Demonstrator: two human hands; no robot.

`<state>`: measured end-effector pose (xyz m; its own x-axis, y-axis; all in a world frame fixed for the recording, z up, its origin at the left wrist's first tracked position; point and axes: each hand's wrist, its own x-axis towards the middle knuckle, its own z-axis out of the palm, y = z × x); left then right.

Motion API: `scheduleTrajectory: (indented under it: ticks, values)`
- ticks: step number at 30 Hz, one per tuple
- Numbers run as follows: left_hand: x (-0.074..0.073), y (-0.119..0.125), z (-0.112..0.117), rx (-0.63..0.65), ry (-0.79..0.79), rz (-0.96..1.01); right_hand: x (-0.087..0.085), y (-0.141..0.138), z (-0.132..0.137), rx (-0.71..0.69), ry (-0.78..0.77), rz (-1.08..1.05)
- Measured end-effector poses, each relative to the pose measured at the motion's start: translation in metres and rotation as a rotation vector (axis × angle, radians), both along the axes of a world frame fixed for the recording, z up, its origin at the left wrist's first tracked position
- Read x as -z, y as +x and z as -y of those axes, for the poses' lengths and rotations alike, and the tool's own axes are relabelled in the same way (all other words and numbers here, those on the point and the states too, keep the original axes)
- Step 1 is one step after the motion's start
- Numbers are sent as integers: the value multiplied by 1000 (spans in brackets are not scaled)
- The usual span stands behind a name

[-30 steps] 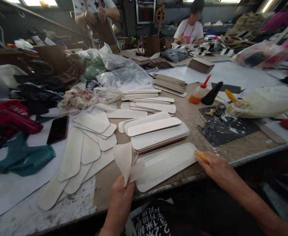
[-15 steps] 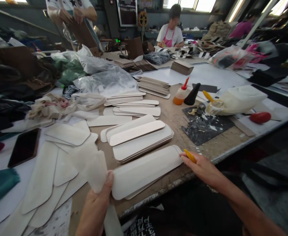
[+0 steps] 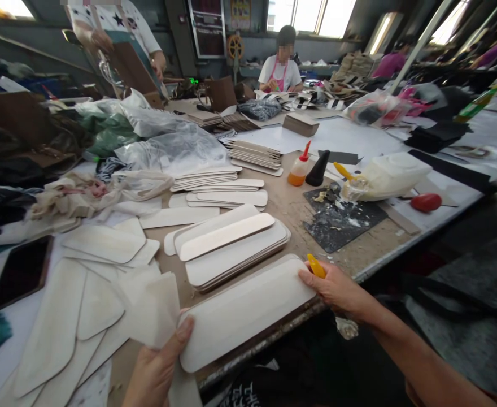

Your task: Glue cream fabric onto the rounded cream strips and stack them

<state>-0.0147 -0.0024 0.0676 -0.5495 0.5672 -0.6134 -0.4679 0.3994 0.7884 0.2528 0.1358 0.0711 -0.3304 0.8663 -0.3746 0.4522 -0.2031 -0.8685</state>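
A long white rounded panel [image 3: 248,311] lies at the near edge of the worktable [image 3: 371,243]. My left hand [image 3: 157,367] is closed on a thin white sheet [image 3: 153,308] at the panel's left end, thumb pressing against the panel. My right hand [image 3: 337,288] rests on the panel's right end, fingers closed around a yellow-handled tool [image 3: 316,265]. A stack of similar panels [image 3: 235,249] lies just beyond.
More white panels [image 3: 83,294] fan out at the left beside a black phone [image 3: 20,271]. A glue bottle [image 3: 298,169], black cone [image 3: 318,168], dark glue board [image 3: 341,217] and white container [image 3: 388,175] sit right. Other people work at the far end.
The peeled sheet has come away leftward in my left hand, and the panel lies flat and bare. My view has swung left; my right hand stays on the panel's end.
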Motion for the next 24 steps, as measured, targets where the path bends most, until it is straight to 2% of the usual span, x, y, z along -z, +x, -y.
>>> scheduleTrajectory:
  ticks: [3, 5, 8, 10, 12, 15, 18, 21, 24]
  values:
    - [-2, 0, 2, -9, 49, 24, -9, -9, 9, 110, -236, -263]
    - [2, -1, 5, -31, 74, 50, -13, -14, 15, 175, -336, -387]
    - [7, -3, 9, -64, 75, 105, -15, -19, 19, 204, -388, -471]
    - [4, -5, 9, -76, 60, 128, -15, -22, 17, 203, -365, -443]
    - [-5, -10, 3, -83, 67, 152, -19, -27, 7, 177, -307, -383]
    - [-22, -27, -10, -88, 120, 135, -33, -42, -22, 81, -169, -310]
    - [-30, -44, -20, -116, 207, -53, -48, -58, -61, -3, 160, -35]
    - [-18, -50, -16, -123, 180, -291, -51, -60, -93, 36, 441, 279]
    - [6, -44, 2, -31, 89, -402, -41, -48, -103, 103, 530, 392]
